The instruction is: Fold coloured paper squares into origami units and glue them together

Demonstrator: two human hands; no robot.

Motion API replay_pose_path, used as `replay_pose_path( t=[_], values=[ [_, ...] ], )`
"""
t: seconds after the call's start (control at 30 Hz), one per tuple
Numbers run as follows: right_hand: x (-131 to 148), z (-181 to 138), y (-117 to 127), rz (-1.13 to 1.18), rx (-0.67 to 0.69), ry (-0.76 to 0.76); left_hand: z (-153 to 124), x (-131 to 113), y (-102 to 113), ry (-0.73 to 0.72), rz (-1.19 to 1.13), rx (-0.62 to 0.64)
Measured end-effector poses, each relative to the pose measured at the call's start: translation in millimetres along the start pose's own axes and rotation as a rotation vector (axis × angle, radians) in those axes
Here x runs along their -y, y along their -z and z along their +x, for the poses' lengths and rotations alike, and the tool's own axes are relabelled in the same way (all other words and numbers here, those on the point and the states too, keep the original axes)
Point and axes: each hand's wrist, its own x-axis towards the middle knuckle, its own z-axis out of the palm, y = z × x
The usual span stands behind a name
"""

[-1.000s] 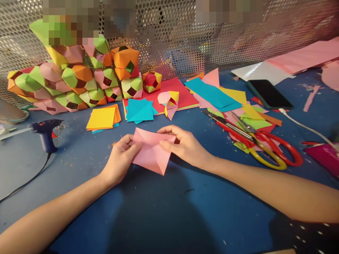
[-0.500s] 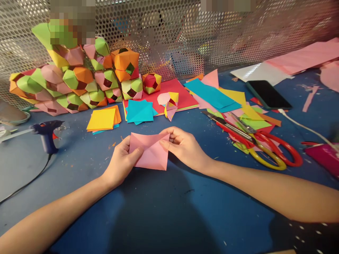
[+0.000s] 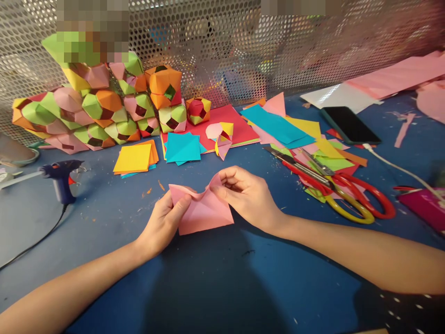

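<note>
A square of pink paper (image 3: 206, 214) is held up between both hands, its top edge bent into a wave and faint creases on its face. My left hand (image 3: 166, 221) pinches its left side, thumb in front and fingers behind. At the upper right corner my right hand (image 3: 248, 197) grips the sheet between thumb and curled fingers. Just beyond lie a stack of blue paper squares (image 3: 183, 147), a stack of yellow and orange squares (image 3: 132, 158) and a small pink and yellow folded paper piece (image 3: 222, 139).
Folded paper balls (image 3: 104, 105) are piled against a perforated metal screen (image 3: 208, 51). A blue glue gun (image 3: 62, 178) stands at the left. To the right are scissors (image 3: 351, 199), paper scraps (image 3: 333, 160), blue paper strips (image 3: 276, 125) and a phone (image 3: 350, 125) with a white cable.
The pink paper has tilted and its top edge has buckled between the hands. Its lower edge has shifted down and right. Both hands keep their hold.
</note>
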Motion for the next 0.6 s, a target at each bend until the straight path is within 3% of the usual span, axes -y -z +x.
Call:
replay_pose_path(
  t=[0.33, 0.6],
  values=[
    [14, -6, -2, -0.096, 0.135, 0.079, -6, -7, -5, -0.084, 0.121, 0.244],
    [15, -10, -3, 0.008, 0.213, -0.035, -5, -4, -7, -0.105, 0.154, 0.263]
  ],
)
